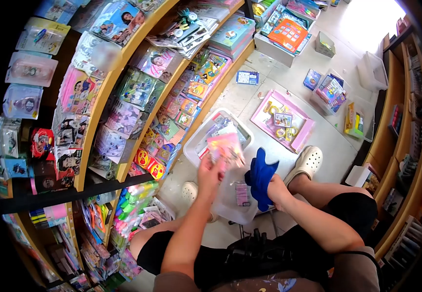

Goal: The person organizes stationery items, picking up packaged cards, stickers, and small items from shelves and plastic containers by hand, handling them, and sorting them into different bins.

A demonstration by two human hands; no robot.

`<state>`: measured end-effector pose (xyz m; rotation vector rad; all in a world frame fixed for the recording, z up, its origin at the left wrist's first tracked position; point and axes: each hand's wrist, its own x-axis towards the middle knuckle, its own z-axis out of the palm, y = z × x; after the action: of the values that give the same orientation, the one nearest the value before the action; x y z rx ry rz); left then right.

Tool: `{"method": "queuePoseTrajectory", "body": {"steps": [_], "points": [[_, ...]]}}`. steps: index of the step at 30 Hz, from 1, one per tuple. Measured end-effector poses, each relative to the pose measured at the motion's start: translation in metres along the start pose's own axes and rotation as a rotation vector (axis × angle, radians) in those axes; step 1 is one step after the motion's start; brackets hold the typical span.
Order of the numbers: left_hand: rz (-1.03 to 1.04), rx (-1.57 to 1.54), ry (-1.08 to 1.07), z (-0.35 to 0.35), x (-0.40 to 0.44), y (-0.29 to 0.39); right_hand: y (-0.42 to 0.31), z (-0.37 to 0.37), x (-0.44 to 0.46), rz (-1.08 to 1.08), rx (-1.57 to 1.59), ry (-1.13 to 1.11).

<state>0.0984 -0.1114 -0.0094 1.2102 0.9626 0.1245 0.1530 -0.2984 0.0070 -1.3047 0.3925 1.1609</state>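
My left hand [211,171] is closed on the edge of a pink, partly clear packet [225,148], whose contents are blurred. It holds the packet up over a white plastic bin [191,155] with several flat packets inside. My right hand [277,192] grips a crumpled dark blue cloth [260,179], which hides most of its fingers. Below the cloth, a second translucent bin [224,207] holds a small stack of pinkish-purple packets [242,194]. The cloth and the packet are apart.
Tilted wooden shelves [104,82] full of stickers and stationery rise at the left; more shelves [388,131] line the right. On the tiled floor lie a pink tray [302,142] of tape rolls, a clear tub [324,106] of packets and a carton [275,52] of books.
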Motion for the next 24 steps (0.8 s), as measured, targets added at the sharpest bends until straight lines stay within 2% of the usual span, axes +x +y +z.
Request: {"method": "queuePoseTrajectory", "body": {"steps": [6, 10, 16, 17, 18, 20, 23, 24], "points": [[0.09, -0.089, 0.281, -0.087, 0.159, -0.003, -0.013, -0.006, -0.022, 0.091, 0.068, -0.026], [0.088, -0.137, 0.293, -0.11, 0.224, 0.025, 0.013, -0.017, -0.021, 0.009, 0.072, 0.008], [0.127, -0.246, 0.265, -0.123, 0.317, 0.036, 0.009, -0.022, -0.012, -0.075, -0.094, 0.052], [0.201, -0.279, 0.239, -0.123, 0.33, 0.034, 0.008, -0.022, -0.01, -0.091, -0.12, 0.055], [0.179, -0.235, 0.264, -0.104, 0.317, 0.045, 0.008, -0.021, -0.008, -0.105, -0.141, 0.059], [0.052, -0.049, 0.295, -0.119, 0.338, 0.033, 0.008, -0.021, -0.003, -0.113, -0.156, 0.06], [0.143, 0.065, 0.422, -0.11, 0.325, 0.023, 0.018, -0.018, 0.004, -0.1, -0.173, 0.069], [0.191, 0.113, 0.404, -0.109, 0.318, 0.022, 0.021, -0.015, 0.007, -0.097, -0.213, 0.083]]}}
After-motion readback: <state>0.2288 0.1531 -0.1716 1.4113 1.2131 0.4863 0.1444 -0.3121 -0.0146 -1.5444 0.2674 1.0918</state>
